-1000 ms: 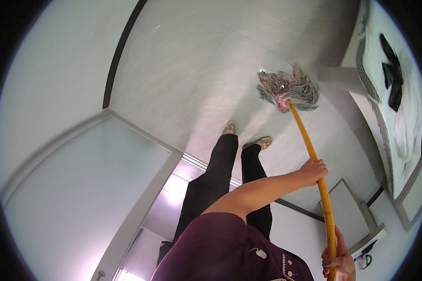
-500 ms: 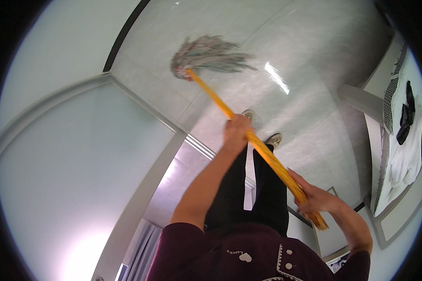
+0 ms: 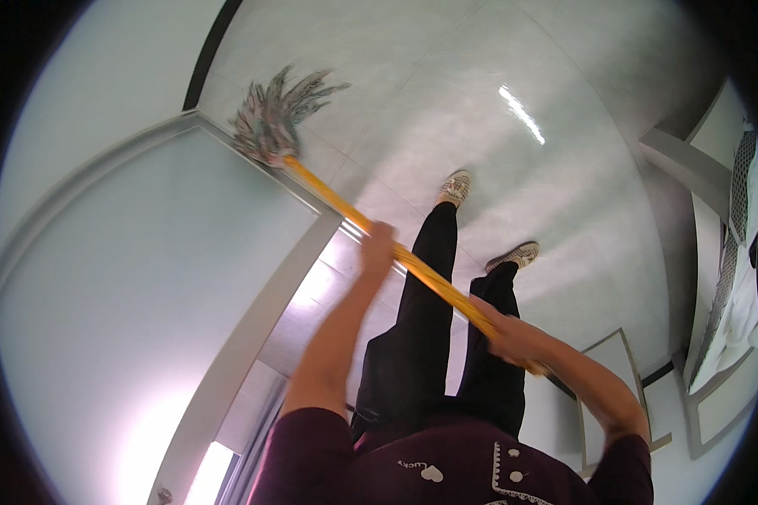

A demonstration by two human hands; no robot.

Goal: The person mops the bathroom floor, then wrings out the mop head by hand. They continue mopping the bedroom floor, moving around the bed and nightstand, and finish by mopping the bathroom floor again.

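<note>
Mop head [image 3: 274, 126] swung further left, now touching the door frame [image 3: 253, 337]; we've got left hand [image 3: 377, 244] and right hand [image 3: 509, 337] closed around the yellow handle [image 3: 413, 263], strands could snag on the frame.

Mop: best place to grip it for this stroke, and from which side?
Grip the yellow handle, not the string head. It is a long straight pole slanting from the floor up to the right, so hands wrap it from above, spaced apart: left hand mid-shaft, right hand near the top end.
</note>
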